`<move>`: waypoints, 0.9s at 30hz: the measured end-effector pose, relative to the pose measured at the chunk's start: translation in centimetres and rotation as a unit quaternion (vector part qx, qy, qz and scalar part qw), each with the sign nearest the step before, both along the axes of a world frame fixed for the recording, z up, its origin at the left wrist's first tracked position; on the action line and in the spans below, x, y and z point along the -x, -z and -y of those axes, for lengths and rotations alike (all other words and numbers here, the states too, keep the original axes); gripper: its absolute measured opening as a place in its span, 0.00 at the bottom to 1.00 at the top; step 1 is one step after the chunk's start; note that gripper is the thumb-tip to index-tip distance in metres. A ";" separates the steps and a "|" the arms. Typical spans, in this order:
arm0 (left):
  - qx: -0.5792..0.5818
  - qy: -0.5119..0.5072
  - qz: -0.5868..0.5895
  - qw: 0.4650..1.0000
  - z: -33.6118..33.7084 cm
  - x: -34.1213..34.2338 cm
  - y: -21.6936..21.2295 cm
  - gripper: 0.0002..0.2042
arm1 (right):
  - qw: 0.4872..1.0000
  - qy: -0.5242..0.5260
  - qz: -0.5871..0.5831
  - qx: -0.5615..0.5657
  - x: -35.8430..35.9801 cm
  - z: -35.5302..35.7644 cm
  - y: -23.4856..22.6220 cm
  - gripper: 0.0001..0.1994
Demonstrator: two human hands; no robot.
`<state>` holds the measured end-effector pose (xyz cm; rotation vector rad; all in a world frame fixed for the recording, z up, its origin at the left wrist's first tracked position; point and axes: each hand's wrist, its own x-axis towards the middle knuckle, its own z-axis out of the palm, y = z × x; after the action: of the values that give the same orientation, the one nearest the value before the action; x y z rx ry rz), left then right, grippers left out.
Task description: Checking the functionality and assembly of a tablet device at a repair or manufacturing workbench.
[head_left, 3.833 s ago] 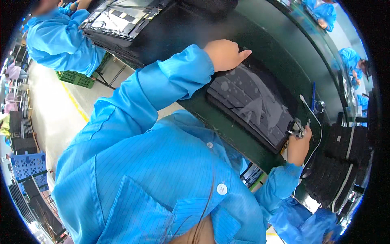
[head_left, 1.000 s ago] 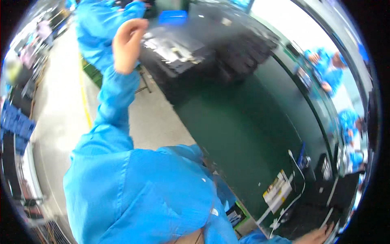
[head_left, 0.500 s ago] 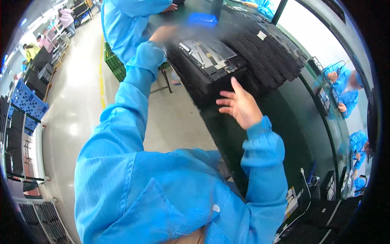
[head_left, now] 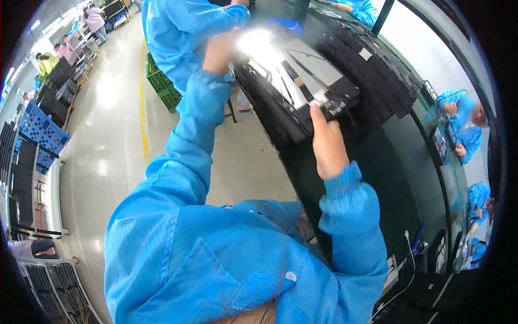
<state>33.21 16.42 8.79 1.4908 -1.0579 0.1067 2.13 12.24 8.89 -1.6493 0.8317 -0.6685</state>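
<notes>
A flat electronic panel [head_left: 318, 67] with a silver-white back, dark cables and a black end strip is held between my two hands, above black ridged trays [head_left: 264, 116]. My left hand [head_left: 220, 51] grips its far left side; glare and blur hide those fingertips. My right hand [head_left: 329, 143] is closed on its near end, thumb on top and the other fingers underneath, out of sight. The panel is tilted, and whether a thin black tray comes up with it I cannot tell.
More stacked black trays [head_left: 372, 83] stand to the right on the dark bench [head_left: 377, 173]. Close on the far left is a co-worker's blue sleeve [head_left: 186, 24]. A green crate [head_left: 162, 83] sits on the floor. A white cable [head_left: 411, 259] lies at the lower right.
My right hand has gone from open in the air to closed on the panel's near end. The panel has come up from the stack and looks larger. My left hand has shifted slightly.
</notes>
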 end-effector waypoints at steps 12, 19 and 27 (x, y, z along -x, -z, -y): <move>-0.236 0.512 -0.521 0.641 -5.2 22.1 1.5 0.22 | 0.951 0.264 0.032 -0.156 27.5 -11.3 4.1 0.25; -0.317 0.509 -0.511 0.616 -0.6 28.4 5.2 0.15 | 0.858 0.501 0.039 -0.104 30.1 -14.7 6.0 0.26; -0.386 0.475 -0.290 0.736 -0.1 30.1 5.4 0.17 | 0.829 0.494 0.204 -0.165 31.4 -15.2 5.0 0.22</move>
<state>3.14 16.50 3.43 1.3081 -1.2520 -1.6015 -29.24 27.46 3.88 -0.6164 1.3756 -1.4298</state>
